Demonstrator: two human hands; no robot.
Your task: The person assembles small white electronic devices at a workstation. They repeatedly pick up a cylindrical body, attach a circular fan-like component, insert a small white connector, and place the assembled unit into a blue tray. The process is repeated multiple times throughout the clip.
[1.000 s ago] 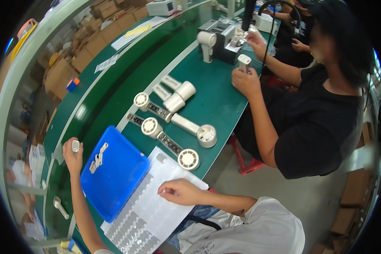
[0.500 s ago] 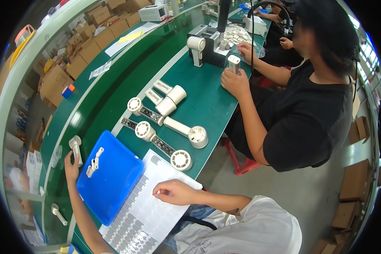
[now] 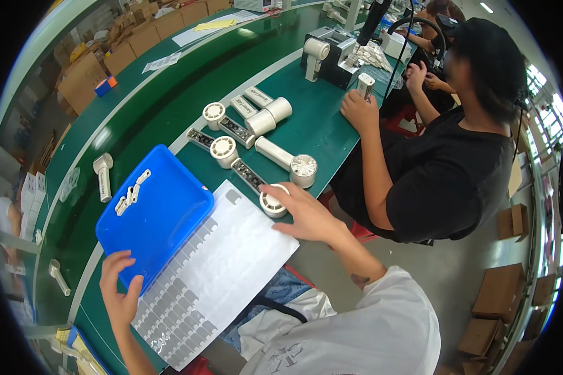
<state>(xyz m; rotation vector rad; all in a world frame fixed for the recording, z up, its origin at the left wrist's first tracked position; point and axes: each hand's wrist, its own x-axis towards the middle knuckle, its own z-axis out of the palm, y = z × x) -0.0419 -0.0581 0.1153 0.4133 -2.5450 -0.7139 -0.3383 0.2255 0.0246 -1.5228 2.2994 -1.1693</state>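
Observation:
My right hand (image 3: 308, 215) reaches over the round head of a white handheld fan (image 3: 274, 202). Its fingertips lie at the fan's rim, with the thumb apart; the fan rests on the green table, its handle showing a dark circuit strip. At the lower left corner of the blue tray (image 3: 162, 215), my left hand (image 3: 120, 290) is spread and holds nothing. Small white parts (image 3: 131, 194) lie inside the tray. Beside it is a white sheet (image 3: 247, 231) with rows of grey stickers. Another white fan (image 3: 104, 178) lies on the green belt beyond the tray.
Several more white fans (image 3: 223, 152) lie farther up the table (image 3: 331, 134). To the right, a co-worker in black (image 3: 444, 156) holds a white fan handle (image 3: 366, 85) near a black fixture (image 3: 338, 59). Another fan (image 3: 58, 277) lies at the far left.
My left hand has left the fan on the belt and come back to the tray's near corner. My right hand has moved from above the sheet to the nearest fan, its fingers opening out.

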